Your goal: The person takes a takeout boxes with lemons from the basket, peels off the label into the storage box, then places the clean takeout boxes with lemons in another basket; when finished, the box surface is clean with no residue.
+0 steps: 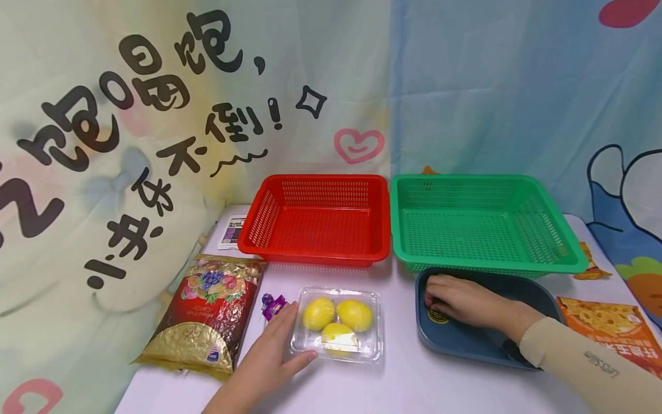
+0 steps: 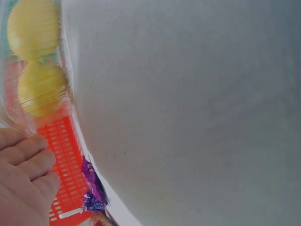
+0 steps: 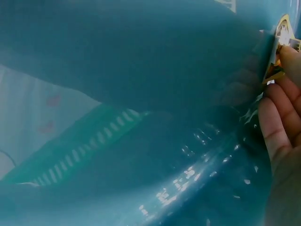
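My left hand [image 1: 271, 348] lies beside a clear plastic box of yellow lemons [image 1: 337, 325], fingers extended along its left side and thumb at its near left corner. Past its fingertips is a purple-wrapped lollipop [image 1: 274, 306]. In the left wrist view the hand [image 2: 26, 172] shows straight fingers close below the box [image 2: 35, 61]. My right hand [image 1: 468, 302] reaches into a dark blue tray [image 1: 429, 339], fingers bent down by a round black-and-gold sticker [image 1: 438, 316]. The right wrist view puts the fingertips at this gold-edged sticker [image 3: 277, 52]; I cannot tell whether they pinch it.
Behind stand a red basket [image 1: 318, 230] and a green basket [image 1: 460, 230], side by side. A mixed fruit candy bag [image 1: 207, 313] lies left; an orange snack packet [image 1: 612, 330] lies right of the tray. A printed cloth [image 1: 465, 86] hangs behind the table.
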